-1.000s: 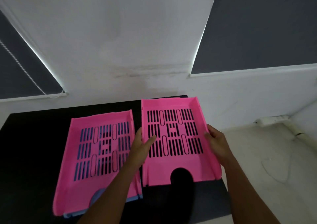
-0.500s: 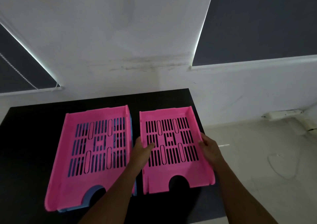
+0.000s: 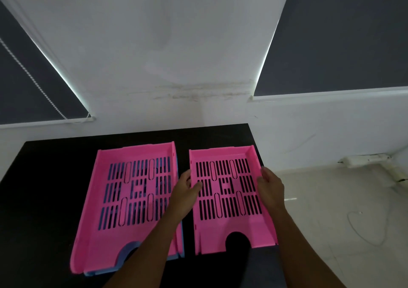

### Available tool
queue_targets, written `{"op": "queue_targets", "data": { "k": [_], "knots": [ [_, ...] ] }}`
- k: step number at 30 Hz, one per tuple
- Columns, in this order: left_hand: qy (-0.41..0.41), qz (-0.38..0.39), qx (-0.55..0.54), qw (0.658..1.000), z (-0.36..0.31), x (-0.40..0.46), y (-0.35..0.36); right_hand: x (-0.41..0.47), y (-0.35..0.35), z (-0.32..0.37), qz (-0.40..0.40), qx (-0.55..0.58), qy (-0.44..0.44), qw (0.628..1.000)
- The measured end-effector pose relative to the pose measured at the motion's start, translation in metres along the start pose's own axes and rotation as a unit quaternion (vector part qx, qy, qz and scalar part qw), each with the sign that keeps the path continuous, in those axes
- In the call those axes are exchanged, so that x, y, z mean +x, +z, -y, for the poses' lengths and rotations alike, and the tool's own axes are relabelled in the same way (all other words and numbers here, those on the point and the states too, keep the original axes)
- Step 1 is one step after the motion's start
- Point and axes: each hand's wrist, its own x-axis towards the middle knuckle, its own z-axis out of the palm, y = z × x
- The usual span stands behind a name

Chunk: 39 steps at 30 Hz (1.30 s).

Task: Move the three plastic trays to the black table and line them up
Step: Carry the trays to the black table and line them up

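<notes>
Two pink slotted trays lie side by side on the black table (image 3: 44,188). The right pink tray (image 3: 229,228) rests flat near the table's right edge. My left hand (image 3: 184,194) grips its left wall, thumb inside. My right hand (image 3: 270,187) holds its right wall. The left pink tray (image 3: 114,234) sits stacked on a blue tray (image 3: 132,247), which shows only through the slots, at the front notch and along the right and front edges.
A white wall with two dark window blinds rises behind the table. Pale floor (image 3: 331,210) lies to the right of the table, with a thin looped wire (image 3: 362,228) on it. The table's left part is bare black surface.
The right pink tray has come down from a tilted, lifted pose to lie flat on the table beside the stacked pair. Both hands stayed on its side walls.
</notes>
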Motion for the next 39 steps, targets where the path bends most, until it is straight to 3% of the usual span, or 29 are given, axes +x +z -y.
{"op": "queue_targets", "data": {
  "k": [4, 9, 15, 18, 21, 26, 39],
  "knots": [
    [0.052, -0.051, -0.035, 0.997, -0.002, -0.019, -0.035, -0.013, 0.032, 0.026, 0.013, 0.035, 0.002, 0.999],
    [0.087, -0.139, -0.022, 0.986, 0.013, -0.037, -0.098, -0.05, 0.089, 0.055, 0.095, 0.071, -0.026, 0.993],
    [0.083, -0.229, -0.005, 0.97, 0.04, -0.057, -0.172, -0.093, 0.15, 0.067, 0.192, 0.091, -0.026, 0.977],
    [0.055, -0.27, 0.04, 0.961, 0.057, -0.065, -0.201, -0.11, 0.169, 0.066, 0.202, 0.072, -0.037, 0.976],
    [-0.018, -0.23, 0.034, 0.973, 0.071, -0.069, -0.223, -0.119, 0.181, 0.065, 0.187, 0.049, -0.05, 0.98],
    [-0.02, -0.112, -0.023, 0.993, 0.084, -0.07, -0.234, -0.125, 0.188, 0.064, 0.151, 0.005, -0.062, 0.987],
    [0.046, -0.107, -0.058, 0.991, 0.062, -0.061, -0.302, -0.136, 0.222, 0.123, 0.083, 0.046, -0.092, 0.991]
  ]
}}
